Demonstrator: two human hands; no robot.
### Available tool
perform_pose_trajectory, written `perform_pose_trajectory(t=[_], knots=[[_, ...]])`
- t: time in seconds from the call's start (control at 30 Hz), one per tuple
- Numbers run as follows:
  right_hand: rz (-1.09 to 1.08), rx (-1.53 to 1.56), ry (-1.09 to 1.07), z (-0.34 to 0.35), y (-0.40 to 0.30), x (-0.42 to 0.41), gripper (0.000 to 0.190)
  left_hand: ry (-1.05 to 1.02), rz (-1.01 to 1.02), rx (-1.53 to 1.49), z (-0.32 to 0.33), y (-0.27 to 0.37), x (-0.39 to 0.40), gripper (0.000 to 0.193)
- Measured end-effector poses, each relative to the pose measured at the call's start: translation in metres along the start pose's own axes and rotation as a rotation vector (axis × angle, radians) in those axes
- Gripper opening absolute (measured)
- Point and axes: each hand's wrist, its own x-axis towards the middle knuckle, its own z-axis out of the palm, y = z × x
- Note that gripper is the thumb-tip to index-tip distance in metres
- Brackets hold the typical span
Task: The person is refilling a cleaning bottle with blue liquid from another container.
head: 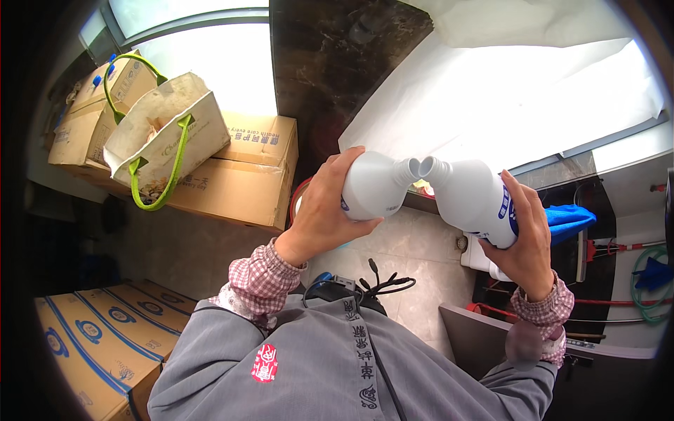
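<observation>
Two white plastic bottles without caps are tilted towards each other, their open threaded necks meeting mouth to mouth. My left hand [326,205] grips the left bottle [373,184] around its body, thumb below and fingers above. Around the lower body of the right bottle [468,197], which bears a blue printed label, closes my right hand [526,242]. The right bottle's mouth overlaps the left one's at the rim. Whether any liquid passes between them cannot be seen. Both bottles are held in the air, above a tiled floor [416,247].
Cardboard boxes [237,184] stand at the left, with a cloth bag [174,126] with green handles on top. More cartons [116,326] are at lower left. A blue cloth [571,218] lies beyond my right hand. A green hose [645,284] hangs at far right. Black cables [387,284] hang at my waist.
</observation>
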Motion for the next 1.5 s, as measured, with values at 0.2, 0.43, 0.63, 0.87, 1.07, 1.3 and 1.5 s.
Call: perform_pose_trajectory(t=[0.2,0.43,0.63,0.87,1.07,1.3,1.5], knots=[[-0.012,-0.055,-0.003,0.000,0.005,0.001,0.096,-0.030,-0.012,0.033,0.001,-0.004,0.001,0.093],[-0.024,-0.071,0.055,-0.001,0.006,0.004,0.094,-0.011,-0.016,-0.036,0.007,-0.005,0.003,0.093],[0.002,-0.100,-0.032,-0.005,0.010,0.002,0.096,-0.009,-0.002,-0.038,0.011,-0.009,0.004,0.093],[0.006,-0.118,-0.042,-0.007,0.012,0.001,0.098,-0.029,-0.020,-0.034,0.015,-0.009,0.004,0.093],[-0.002,-0.125,-0.047,-0.008,0.013,0.000,0.098,-0.023,-0.016,-0.025,0.019,-0.011,0.003,0.094],[-0.006,-0.127,0.007,-0.006,0.014,0.001,0.098,-0.024,-0.010,-0.020,0.021,-0.013,0.003,0.095],[0.003,-0.147,-0.030,-0.008,0.016,0.001,0.098,-0.022,-0.008,-0.024,0.021,-0.012,0.004,0.095]])
